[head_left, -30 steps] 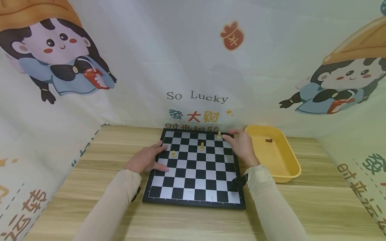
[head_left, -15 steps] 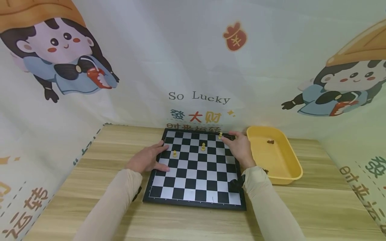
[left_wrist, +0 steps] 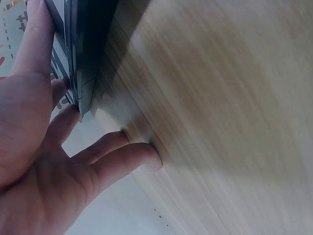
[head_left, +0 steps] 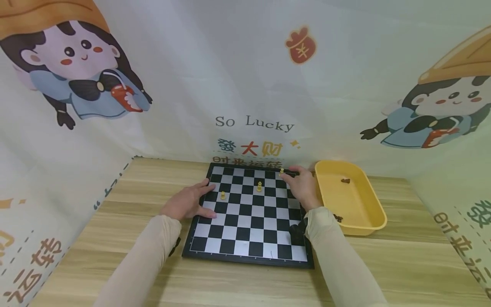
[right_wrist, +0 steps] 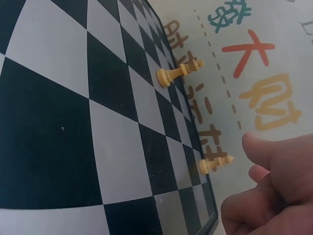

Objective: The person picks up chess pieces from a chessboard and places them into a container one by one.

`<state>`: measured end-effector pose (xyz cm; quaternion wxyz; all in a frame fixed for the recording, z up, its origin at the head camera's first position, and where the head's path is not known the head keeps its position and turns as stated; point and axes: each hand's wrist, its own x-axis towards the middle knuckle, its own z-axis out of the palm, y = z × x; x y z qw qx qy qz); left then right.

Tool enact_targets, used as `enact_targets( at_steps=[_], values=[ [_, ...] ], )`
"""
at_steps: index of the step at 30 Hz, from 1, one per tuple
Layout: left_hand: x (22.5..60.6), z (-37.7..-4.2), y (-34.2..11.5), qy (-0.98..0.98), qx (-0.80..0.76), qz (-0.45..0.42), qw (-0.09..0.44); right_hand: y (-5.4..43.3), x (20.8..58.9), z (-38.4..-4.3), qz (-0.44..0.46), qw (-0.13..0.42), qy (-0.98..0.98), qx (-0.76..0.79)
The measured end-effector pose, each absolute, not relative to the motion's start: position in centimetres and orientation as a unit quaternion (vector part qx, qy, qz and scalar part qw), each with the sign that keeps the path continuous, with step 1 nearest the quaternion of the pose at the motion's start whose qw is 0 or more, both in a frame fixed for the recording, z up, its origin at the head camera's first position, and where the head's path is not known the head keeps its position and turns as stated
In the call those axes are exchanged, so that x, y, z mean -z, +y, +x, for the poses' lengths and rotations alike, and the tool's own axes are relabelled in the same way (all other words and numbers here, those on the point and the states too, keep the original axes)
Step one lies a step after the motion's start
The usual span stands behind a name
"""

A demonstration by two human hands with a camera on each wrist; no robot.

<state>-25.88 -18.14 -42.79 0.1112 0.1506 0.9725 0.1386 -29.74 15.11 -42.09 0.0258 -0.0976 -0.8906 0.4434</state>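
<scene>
A black-and-white chessboard [head_left: 251, 221] lies on the wooden table. My left hand [head_left: 186, 204] rests at its left edge, thumb and a finger reaching over the border; in the left wrist view two fingers [left_wrist: 132, 156] extend outside the board's side. Three pale yellow chess pieces stand on it: a pawn [head_left: 223, 195] on the left, a king [right_wrist: 177, 73] in the middle and a bishop [right_wrist: 215, 164] near the back right corner. My right hand [head_left: 302, 186] is at that corner, thumb beside the bishop. A small gap separates them in the right wrist view.
A yellow tray [head_left: 377, 204] stands right of the board, holding a brown chess piece [head_left: 345, 181] near its back and dark brown pieces [head_left: 337, 218] by its front left, partly behind my right sleeve. A printed cloth [head_left: 253, 76] hangs behind the table.
My right thumb has shifted slightly left, closer to the bishop. My right forearm has moved left, uncovering dark pieces in the tray. My left hand stays at the board's edge.
</scene>
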Motion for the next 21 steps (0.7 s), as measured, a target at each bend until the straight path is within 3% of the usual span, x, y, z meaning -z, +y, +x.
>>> enact_targets(
  at_steps=[21],
  values=[
    [42.6, -25.7, -18.0, 0.973, -0.141, 0.144, 0.114, 15.1, 43.7, -32.1, -0.121, 0.018, -0.862, -0.492]
  ],
)
